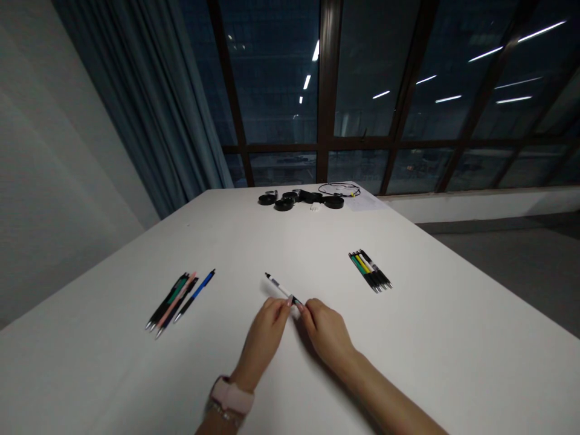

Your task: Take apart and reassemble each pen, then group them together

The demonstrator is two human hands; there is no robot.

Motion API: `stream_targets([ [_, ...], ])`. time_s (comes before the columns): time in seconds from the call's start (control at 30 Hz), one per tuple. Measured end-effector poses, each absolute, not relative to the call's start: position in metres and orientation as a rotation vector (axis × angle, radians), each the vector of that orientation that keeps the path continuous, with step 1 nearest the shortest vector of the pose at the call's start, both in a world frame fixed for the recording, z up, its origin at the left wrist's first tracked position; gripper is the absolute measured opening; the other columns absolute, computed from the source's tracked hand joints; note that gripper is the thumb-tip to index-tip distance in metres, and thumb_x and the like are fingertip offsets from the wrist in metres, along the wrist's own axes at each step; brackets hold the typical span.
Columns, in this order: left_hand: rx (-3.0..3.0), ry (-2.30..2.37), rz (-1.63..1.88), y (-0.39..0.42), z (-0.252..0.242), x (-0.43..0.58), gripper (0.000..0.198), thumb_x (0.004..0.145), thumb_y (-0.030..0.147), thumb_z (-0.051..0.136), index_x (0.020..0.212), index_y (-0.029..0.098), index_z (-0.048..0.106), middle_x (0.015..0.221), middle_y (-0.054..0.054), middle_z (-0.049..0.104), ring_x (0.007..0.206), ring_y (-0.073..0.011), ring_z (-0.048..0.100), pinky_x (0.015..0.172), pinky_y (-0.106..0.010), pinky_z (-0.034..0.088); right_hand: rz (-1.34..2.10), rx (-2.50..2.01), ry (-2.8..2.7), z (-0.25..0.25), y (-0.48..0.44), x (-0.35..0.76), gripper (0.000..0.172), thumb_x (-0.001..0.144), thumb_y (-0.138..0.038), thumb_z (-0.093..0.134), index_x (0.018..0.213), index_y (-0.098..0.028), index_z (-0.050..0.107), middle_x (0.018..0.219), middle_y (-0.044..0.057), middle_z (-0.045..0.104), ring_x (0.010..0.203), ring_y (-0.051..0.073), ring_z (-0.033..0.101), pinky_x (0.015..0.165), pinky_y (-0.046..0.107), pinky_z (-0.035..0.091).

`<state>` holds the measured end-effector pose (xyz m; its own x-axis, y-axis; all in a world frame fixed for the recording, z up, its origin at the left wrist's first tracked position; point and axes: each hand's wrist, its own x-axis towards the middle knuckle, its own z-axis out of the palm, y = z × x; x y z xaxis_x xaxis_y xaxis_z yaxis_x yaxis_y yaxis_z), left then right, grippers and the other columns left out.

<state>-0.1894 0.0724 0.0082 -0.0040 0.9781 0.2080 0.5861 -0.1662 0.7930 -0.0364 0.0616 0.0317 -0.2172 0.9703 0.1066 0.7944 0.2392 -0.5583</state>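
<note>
Between my two hands is a white pen (281, 288) with black ends, slanting with its far end up and to the left. My left hand (268, 329) pinches it near its black grip part. Close beside, my right hand (327, 331) has its thumb and fingers closed around the near end, whose tip is hidden. To the left lies a loose group of pens (171, 304) in black, green and pink, with a blue pen (196, 295) a little apart from them. A neat row of pens (369, 270), green, yellow, white and black, lies to the right.
All of this rests on a white table (254, 235). Near its far edge stand several round black parts (284, 204), a black cable (339, 189) in loops and a sheet of paper (369, 202). Behind are a blue curtain (149, 103) and dark windows (276, 72).
</note>
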Motion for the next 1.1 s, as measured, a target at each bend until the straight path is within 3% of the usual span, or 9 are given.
stream_targets([
  [0.13,1.445,1.375,1.101,0.075,0.014,-0.185,0.047,0.08,0.057,0.051,0.092,0.015,0.069,0.08,-0.004,0.064,0.077,-0.019,0.056,0.072,-0.03,0.043,0.992,-1.338,-1.8,0.021,0.065,-0.041,0.04,0.099,-0.039,0.034,0.072,-0.019,0.054,0.066,0.001,0.06,0.063,0.014,0.058,0.061,0.023,0.039],
  [0.23,1.243,1.267,1.073,0.073,0.018,-0.186,0.053,0.076,0.057,0.057,0.104,0.014,0.069,0.074,-0.001,0.062,0.065,-0.0136,0.049,0.062,-0.025,0.038,1.493,-1.146,-1.492,0.012,0.069,-0.045,0.051,0.094,-0.057,0.031,0.061,-0.02,0.046,0.047,-0.006,0.042,0.041,0.009,0.039,0.045,0.022,0.031],
  [0.3,1.151,1.227,1.069,0.072,0.019,-0.187,0.054,0.074,0.056,0.062,0.106,0.013,0.069,0.071,-0.001,0.061,0.061,-0.0115,0.046,0.057,-0.023,0.034,1.716,-1.03,-1.321,0.011,0.071,-0.046,0.055,0.086,-0.068,0.038,0.058,-0.021,0.044,0.044,-0.008,0.038,0.036,0.007,0.032,0.04,0.021,0.025],
  [0.43,1.075,1.142,1.069,0.072,0.017,-0.185,0.05,0.073,0.054,0.066,0.101,0.013,0.07,0.073,-0.003,0.064,0.064,-0.0125,0.049,0.06,-0.024,0.035,1.952,-0.845,-1.079,0.013,0.071,-0.044,0.056,0.072,-0.074,0.054,0.06,-0.02,0.046,0.045,-0.009,0.039,0.036,0.006,0.031,0.04,0.021,0.025],
  [0.63,1.043,1.183,1.151,0.071,0.024,-0.181,0.041,0.065,0.054,0.073,0.078,0.015,0.069,0.067,-0.001,0.064,0.068,-0.0157,0.054,0.066,-0.026,0.039,1.671,-0.98,-1.272,0.006,0.074,-0.046,0.066,0.066,-0.085,0.047,0.057,-0.02,0.047,0.044,-0.007,0.04,0.034,0.006,0.033,0.038,0.022,0.023],
  [0.73,1.026,1.196,1.191,0.07,0.027,-0.179,0.041,0.061,0.054,0.076,0.075,0.016,0.068,0.064,-0.001,0.063,0.069,-0.0168,0.054,0.067,-0.026,0.04,1.546,-1.034,-1.375,0.003,0.072,-0.047,0.064,0.074,-0.083,0.04,0.061,-0.021,0.047,0.045,-0.008,0.038,0.037,0.008,0.033,0.04,0.023,0.026],
  [0.93,1.036,1.236,1.221,0.068,0.026,-0.176,0.042,0.061,0.057,0.075,0.066,0.017,0.062,0.063,0.001,0.059,0.063,-0.0141,0.048,0.062,-0.025,0.037,1.122,-1.11,-1.63,0.006,0.064,-0.044,0.048,0.093,-0.058,0.037,0.066,-0.021,0.048,0.062,-0.001,0.052,0.061,0.014,0.05,0.062,0.026,0.038],
  [1.1,1.062,1.314,1.236,0.07,0.021,-0.179,0.045,0.063,0.061,0.072,0.066,0.017,0.06,0.06,0.002,0.055,0.061,-0.0127,0.045,0.06,-0.025,0.034,0.944,-1.211,-1.675,0.013,0.061,-0.039,0.025,0.089,-0.041,0.051,0.074,-0.021,0.048,0.069,-0.002,0.052,0.062,0.014,0.048,0.059,0.025,0.035],
])
